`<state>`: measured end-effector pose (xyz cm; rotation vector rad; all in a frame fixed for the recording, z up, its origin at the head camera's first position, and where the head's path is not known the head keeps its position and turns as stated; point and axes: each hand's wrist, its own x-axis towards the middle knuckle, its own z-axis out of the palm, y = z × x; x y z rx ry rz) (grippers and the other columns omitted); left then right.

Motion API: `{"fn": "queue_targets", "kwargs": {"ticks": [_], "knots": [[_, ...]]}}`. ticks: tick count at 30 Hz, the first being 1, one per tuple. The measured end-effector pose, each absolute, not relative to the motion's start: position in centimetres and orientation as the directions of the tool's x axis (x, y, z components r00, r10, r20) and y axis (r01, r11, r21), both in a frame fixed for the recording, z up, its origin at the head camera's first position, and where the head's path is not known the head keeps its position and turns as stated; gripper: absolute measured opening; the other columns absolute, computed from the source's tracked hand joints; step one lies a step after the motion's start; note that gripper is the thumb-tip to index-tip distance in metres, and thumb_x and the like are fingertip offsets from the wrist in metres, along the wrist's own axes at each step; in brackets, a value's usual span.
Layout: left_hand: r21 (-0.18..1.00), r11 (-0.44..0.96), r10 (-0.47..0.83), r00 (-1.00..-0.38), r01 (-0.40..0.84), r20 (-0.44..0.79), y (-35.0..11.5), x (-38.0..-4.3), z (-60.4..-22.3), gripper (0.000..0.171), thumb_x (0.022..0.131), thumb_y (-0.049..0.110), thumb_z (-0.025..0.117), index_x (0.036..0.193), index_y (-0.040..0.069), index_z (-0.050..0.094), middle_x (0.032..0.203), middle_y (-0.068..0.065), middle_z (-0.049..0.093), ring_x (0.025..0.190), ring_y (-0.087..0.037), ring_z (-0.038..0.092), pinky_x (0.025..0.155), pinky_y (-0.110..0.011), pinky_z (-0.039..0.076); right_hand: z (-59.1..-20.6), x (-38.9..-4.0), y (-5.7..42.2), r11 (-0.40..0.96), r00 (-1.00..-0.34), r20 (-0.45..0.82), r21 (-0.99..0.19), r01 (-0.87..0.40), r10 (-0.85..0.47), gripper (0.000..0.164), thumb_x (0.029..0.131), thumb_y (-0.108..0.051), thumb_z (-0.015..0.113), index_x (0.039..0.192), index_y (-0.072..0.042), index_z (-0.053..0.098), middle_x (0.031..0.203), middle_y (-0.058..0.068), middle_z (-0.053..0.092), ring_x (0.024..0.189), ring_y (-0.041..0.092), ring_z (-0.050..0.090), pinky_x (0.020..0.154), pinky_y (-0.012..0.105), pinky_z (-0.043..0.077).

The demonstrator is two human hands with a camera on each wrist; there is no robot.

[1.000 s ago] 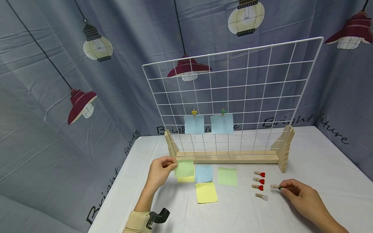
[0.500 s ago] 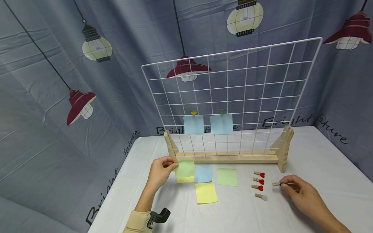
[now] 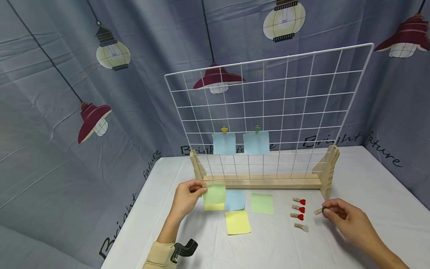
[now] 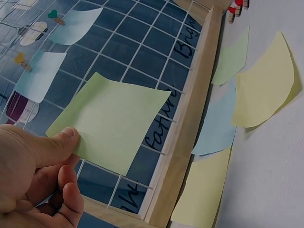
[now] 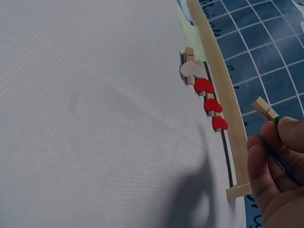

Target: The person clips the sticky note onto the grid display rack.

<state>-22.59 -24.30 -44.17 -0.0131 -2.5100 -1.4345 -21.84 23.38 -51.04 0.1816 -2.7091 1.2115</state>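
Observation:
Between thumb and fingers my left hand (image 3: 186, 197) pinches a light green sticky note (image 4: 116, 123) by one edge, raised over the row of notes before the wire rack. My right hand (image 3: 349, 220) pinches a small wooden clothespin (image 5: 265, 109) with a green decoration (image 3: 324, 210), mostly covered by the thumb. Left of that hand lie three clothespins with red hearts (image 3: 301, 209) and one with a whitish heart (image 3: 304, 228). On the white wire grid (image 3: 285, 99), two blue notes (image 3: 224, 144) hang from a yellow-heart clip (image 3: 224, 129) and a green-heart clip (image 3: 257, 129).
On the white table (image 3: 268, 246) lie a blue note (image 3: 235, 200), a green note (image 3: 262, 204) and a yellow note (image 3: 238, 222); another yellow note (image 3: 214, 207) shows below the held one. The grid stands in a wooden base (image 3: 268, 183), with a printed curtain (image 3: 141, 93) behind.
My right hand has drawn slightly right and turned the clothespin in its fingers. The left hand with the green note has shifted only a little to the right.

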Motion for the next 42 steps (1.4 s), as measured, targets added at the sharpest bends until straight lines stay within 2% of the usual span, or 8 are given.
{"fn": "queue_targets", "kwargs": {"ticks": [5,8,10,19,30,34,38,42], "knots": [[0.845,0.518,-0.116,-0.968,0.133,0.223,-24.2,-22.7,-44.2,0.006,0.091,0.013,0.079,0.097,0.014,0.079,0.084,-0.002,0.075,0.078,-0.012,0.068,0.068,-0.025,0.055,-50.5,-22.0,23.5,0.678,-0.987,0.156,-0.722,-0.139,-0.037,0.034,0.101,-0.019,0.068,0.130,-0.001,0.069,0.104,0.016,0.078,0.079,-0.017,0.058,0.063,0.015,0.052],[0.847,0.516,-0.111,-0.970,0.130,0.217,-24.1,-22.7,-44.1,0.007,0.091,0.014,0.079,0.098,0.013,0.079,0.085,-0.002,0.075,0.078,-0.013,0.069,0.068,-0.025,0.055,-50.2,-22.1,23.5,0.672,-0.991,0.127,-0.730,-0.125,-0.045,0.036,0.102,-0.025,0.067,0.128,-0.001,0.071,0.113,0.016,0.077,0.082,-0.018,0.057,0.065,0.016,0.053],[0.847,0.516,-0.106,-0.972,0.128,0.211,-24.0,-22.8,-44.1,0.007,0.092,0.015,0.079,0.098,0.012,0.079,0.085,-0.003,0.075,0.079,-0.015,0.069,0.068,-0.026,0.055,-50.1,-22.1,23.5,0.670,-0.992,0.117,-0.732,-0.122,-0.052,0.035,0.101,-0.026,0.069,0.126,-0.001,0.071,0.108,0.015,0.078,0.081,-0.016,0.058,0.065,0.017,0.053],[0.847,0.514,-0.093,-0.973,0.137,0.213,-23.6,-22.9,-43.9,0.007,0.091,0.015,0.079,0.099,0.013,0.079,0.087,-0.003,0.076,0.081,-0.014,0.068,0.072,-0.028,0.054,-49.9,-22.6,23.6,0.631,-0.976,0.213,-0.751,-0.197,-0.052,0.026,0.094,-0.017,0.077,0.113,-0.001,0.071,0.093,0.000,0.075,0.075,-0.008,0.060,0.063,0.016,0.052],[0.848,0.507,-0.068,-0.974,0.152,0.215,-22.8,-23.2,-43.8,0.007,0.092,0.016,0.079,0.098,0.014,0.079,0.087,-0.002,0.075,0.081,-0.014,0.067,0.073,-0.029,0.054,-48.4,-22.7,24.0,0.604,-0.996,0.088,-0.792,-0.083,-0.021,0.049,0.091,-0.045,0.078,0.120,-0.006,0.075,0.097,-0.015,0.079,0.084,-0.021,0.055,0.067,0.013,0.051],[0.846,0.508,-0.058,-0.974,0.160,0.218,-22.4,-23.2,-43.7,0.007,0.092,0.016,0.079,0.099,0.014,0.079,0.088,-0.002,0.075,0.081,-0.014,0.067,0.073,-0.028,0.054,-48.0,-22.8,23.8,0.626,-0.989,0.145,-0.768,-0.136,-0.037,0.046,0.094,-0.043,0.075,0.123,-0.007,0.075,0.108,-0.003,0.079,0.089,-0.027,0.049,0.067,0.010,0.050],[0.846,0.507,-0.053,-0.974,0.165,0.221,-21.9,-23.3,-43.5,0.007,0.092,0.015,0.078,0.099,0.014,0.079,0.089,-0.002,0.075,0.081,-0.013,0.067,0.071,-0.026,0.054,-47.8,-22.8,23.6,0.653,-0.972,0.223,-0.726,-0.219,-0.077,0.040,0.102,-0.033,0.066,0.130,-0.005,0.070,0.119,0.018,0.074,0.086,-0.023,0.053,0.066,0.012,0.051],[0.844,0.505,-0.034,-0.973,0.180,0.228,-21.4,-23.4,-43.4,0.007,0.092,0.015,0.078,0.099,0.014,0.079,0.089,-0.002,0.075,0.081,-0.013,0.067,0.071,-0.026,0.055,-47.5,-22.9,23.5,0.652,-0.968,0.233,-0.720,-0.238,-0.096,0.039,0.105,-0.029,0.061,0.135,-0.004,0.067,0.118,0.021,0.074,0.083,-0.016,0.059,0.065,0.016,0.053]]}}
